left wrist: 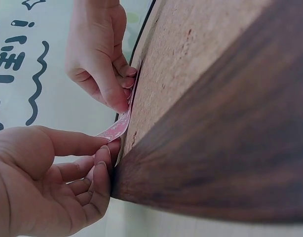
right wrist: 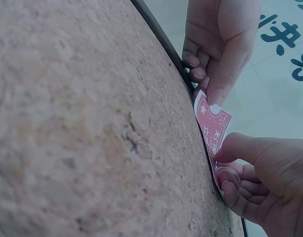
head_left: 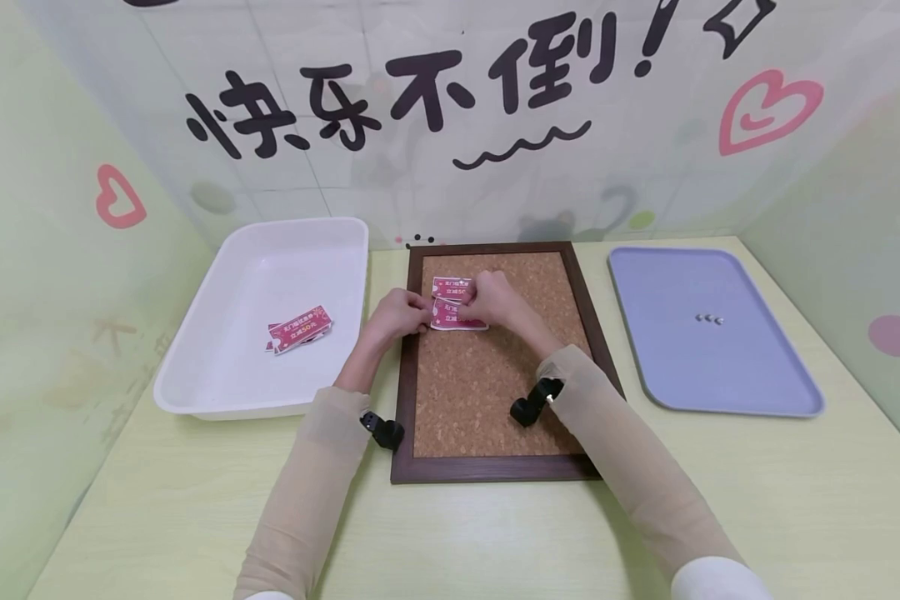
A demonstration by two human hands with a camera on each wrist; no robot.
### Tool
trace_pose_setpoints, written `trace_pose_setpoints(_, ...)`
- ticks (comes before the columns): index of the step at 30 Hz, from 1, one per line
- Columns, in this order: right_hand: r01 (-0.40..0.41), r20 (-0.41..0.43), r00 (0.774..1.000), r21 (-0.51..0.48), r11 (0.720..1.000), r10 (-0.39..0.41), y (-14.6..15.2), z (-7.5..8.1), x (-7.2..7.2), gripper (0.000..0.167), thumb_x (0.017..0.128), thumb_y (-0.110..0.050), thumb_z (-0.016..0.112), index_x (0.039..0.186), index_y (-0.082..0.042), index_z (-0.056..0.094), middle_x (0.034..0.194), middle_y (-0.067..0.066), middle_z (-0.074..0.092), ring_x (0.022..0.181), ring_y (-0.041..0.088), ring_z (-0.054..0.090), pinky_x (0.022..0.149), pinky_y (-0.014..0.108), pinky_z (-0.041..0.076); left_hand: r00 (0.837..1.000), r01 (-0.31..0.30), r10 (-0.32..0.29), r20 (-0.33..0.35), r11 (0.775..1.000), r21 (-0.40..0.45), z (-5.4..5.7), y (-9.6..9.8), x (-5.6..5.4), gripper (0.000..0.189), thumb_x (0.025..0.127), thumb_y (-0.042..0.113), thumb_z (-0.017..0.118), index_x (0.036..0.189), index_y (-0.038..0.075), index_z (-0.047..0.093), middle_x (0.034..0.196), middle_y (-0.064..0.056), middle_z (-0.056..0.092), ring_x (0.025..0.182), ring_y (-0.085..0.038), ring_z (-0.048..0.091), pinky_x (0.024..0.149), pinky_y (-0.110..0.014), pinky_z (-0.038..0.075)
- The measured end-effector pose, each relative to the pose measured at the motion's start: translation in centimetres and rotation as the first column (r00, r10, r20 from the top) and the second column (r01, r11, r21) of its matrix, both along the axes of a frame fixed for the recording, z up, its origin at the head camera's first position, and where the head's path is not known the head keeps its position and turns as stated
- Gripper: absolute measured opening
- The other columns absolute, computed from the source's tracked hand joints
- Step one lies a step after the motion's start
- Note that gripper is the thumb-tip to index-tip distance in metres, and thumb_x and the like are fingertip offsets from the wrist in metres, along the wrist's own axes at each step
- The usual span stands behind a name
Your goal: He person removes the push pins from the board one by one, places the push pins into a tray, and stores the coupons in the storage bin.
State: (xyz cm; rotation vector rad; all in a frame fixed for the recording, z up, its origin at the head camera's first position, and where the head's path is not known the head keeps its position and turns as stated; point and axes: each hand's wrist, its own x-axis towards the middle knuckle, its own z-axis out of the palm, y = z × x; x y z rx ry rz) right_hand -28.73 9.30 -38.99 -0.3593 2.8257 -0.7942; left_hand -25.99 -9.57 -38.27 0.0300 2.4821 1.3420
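Observation:
Two pink coupons lie one above the other at the upper left of a cork board. My left hand (head_left: 401, 314) pinches the left end of the lower coupon (head_left: 446, 315) between thumb and fingers, beside the frame. In the left wrist view that end of the coupon (left wrist: 114, 130) curves up off the cork. My right hand (head_left: 497, 300) is bent over the right part of both coupons, its thumb and curled fingers pinched together at the lower one. I cannot tell what sits between these fingertips. The upper coupon (head_left: 447, 287) lies flat, partly covered by my right hand.
The cork board (head_left: 487, 400) has a dark wooden frame. To its left, a white tray (head_left: 232, 367) contains a small pile of pink coupons (head_left: 300, 329). Three small silver pieces (head_left: 709, 318) lie on a blue-purple tray (head_left: 720, 375) at the right. A printed wall (head_left: 420, 192) stands behind.

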Motion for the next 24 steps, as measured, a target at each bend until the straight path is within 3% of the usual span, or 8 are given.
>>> trace_pose_setpoints(8, -0.026, -0.03, 0.999, -0.005, 1.0, 0.026, 0.22, 0.09, -0.03, 0.014, 0.085, -0.015, 0.077, 0.087, -0.001, 0.074, 0.079, 0.008, 0.071, 0.065, 0.013, 0.058, 0.053, 0.021, 0.045, 1.0, 0.006, -0.006, -0.004, 1.0, -0.017, 0.15, 0.01, 0.04, 0.021, 0.096, 0.004, 0.062, 0.111, -0.009, 0.07, 0.101, -0.016, 0.065, 0.074, -0.015, 0.059, 0.066, -0.022, 0.049)
trace_pose_setpoints(24, -0.041, -0.013, 0.999, -0.056, 0.998, 0.041, 0.7, -0.11, -0.24, 0.014, 0.085, -0.014, 0.077, 0.092, -0.002, 0.075, 0.082, 0.008, 0.072, 0.067, 0.015, 0.062, 0.058, 0.021, 0.048, 1.0, 0.012, -0.012, 0.009, 0.999, -0.033, 0.16, 0.09, -0.06, 0.022, 0.096, 0.004, 0.063, 0.112, -0.009, 0.07, 0.097, -0.014, 0.066, 0.074, -0.014, 0.059, 0.065, -0.021, 0.048)
